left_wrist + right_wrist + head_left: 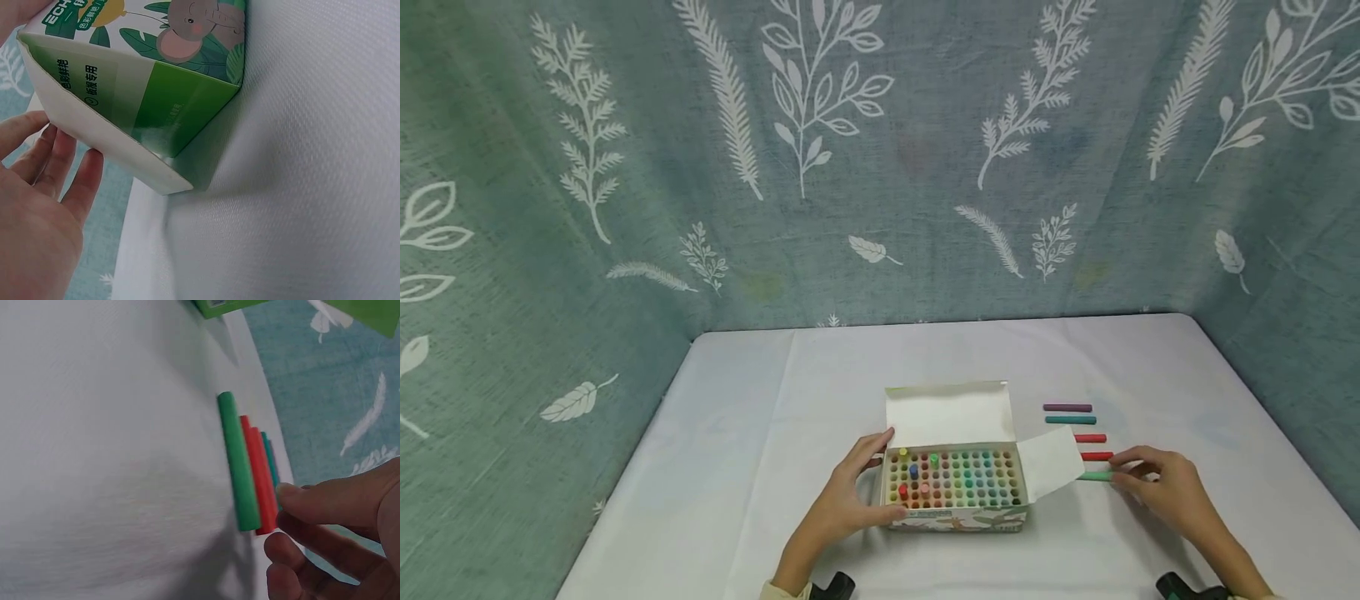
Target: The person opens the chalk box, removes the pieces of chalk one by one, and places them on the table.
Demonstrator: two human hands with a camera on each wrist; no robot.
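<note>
In the head view an open cardboard chalk box [951, 521] shows rows of round slots, with several coloured ends raised. My left hand [850, 492] grips its left end, thumb at the front and fingers at the back. The left wrist view shows those fingers [87, 175] against the folded-out side flap [100, 144]. To the right of the box lie a green chalk stick [239, 462], two red ones [1097, 456], a teal one [1071, 420] and a purple one [1067, 407]. My right hand [1165, 487] hovers at the right ends of the green and nearer red sticks, thumb and fingertips bent, apparently holding nothing.
The box's lid [949, 414] stands raised at the back, and its right flap [1051, 462] juts toward the chalk sticks, hiding some of their left ends. A white cloth [820, 375] covers the table. Leaf-patterned curtains [917, 208] hang behind and at both sides.
</note>
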